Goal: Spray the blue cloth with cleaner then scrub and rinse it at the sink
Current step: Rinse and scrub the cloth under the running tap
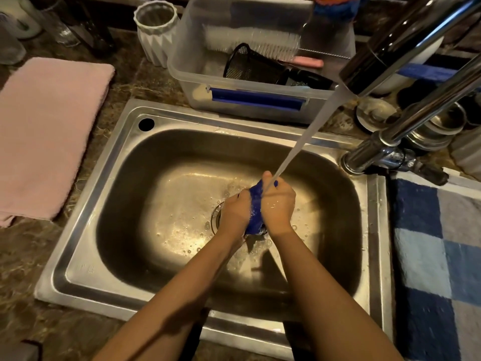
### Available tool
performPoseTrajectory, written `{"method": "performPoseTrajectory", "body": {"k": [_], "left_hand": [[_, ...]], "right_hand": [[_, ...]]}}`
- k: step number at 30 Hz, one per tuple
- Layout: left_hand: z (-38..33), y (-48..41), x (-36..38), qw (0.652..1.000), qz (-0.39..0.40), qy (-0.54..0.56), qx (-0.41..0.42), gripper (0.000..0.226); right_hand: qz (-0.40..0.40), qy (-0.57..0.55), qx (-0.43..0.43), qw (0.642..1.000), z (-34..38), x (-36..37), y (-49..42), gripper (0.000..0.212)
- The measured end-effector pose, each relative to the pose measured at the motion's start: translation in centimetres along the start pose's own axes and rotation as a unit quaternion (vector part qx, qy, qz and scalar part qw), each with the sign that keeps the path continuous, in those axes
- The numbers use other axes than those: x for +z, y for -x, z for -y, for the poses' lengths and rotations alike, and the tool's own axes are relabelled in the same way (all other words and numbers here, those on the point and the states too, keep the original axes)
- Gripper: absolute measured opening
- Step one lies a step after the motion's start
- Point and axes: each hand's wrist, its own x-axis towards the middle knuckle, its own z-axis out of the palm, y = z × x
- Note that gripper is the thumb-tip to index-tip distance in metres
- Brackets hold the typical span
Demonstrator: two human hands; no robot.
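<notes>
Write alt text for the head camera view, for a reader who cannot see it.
The left hand and right hand grip a blue cloth under running water over a steel sink. A pink towel lies left of the sink, a blue checked mat right, a clear bin behind it.

- Home kitchen, washing-up corner, viewed from above.
- Stainless-steel sink (86, 256) sunk into a brown mottled stone counter (31, 282), with a chrome tap (406, 121) at the right rim and water running.
- Behind the basin, a clear plastic tub (187, 74) holding a white-bristled scrubbing brush (250, 40) and a black mesh cup (244, 63).
- At the back of the counter, a white ribbed vase (156, 29) and a drinking glass (62, 29).
- Left of the sink, a pink towel (44, 131) laid flat on the stone.
- Right of it, a blue-and-grey checked mat (429, 256), with stacked steel bowls (442, 126) beyond the tap.
</notes>
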Motion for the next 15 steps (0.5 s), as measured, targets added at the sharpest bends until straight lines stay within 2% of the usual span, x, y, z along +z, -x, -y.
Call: {"method": "performPoseTrajectory", "body": {"k": [4,8,10,15], "left_hand": [[-0.1,-0.1,-0.1,0.999,0.012,0.031,-0.011,0.024],[-0.2,-0.3,-0.2,0.998,-0.004,0.056,0.003,0.027],[-0.6,-0.5,-0.1,0.998,-0.025,0.057,0.003,0.032],[-1.0,-0.7,0.4,0.998,-0.034,0.049,0.013,0.037]], "right_hand": [[0.089,-0.094,0.006,0.992,-0.3,-0.9,0.0,0.039],[0.171,-0.022,-0.092,0.981,-0.9,-2.8,0.4,0.023],[0.206,-0.022,-0.103,0.973,-1.1,-3.3,1.2,0.025],[0.179,-0.084,-0.080,0.977,-0.7,-3.2,2.6,0.030]]}}
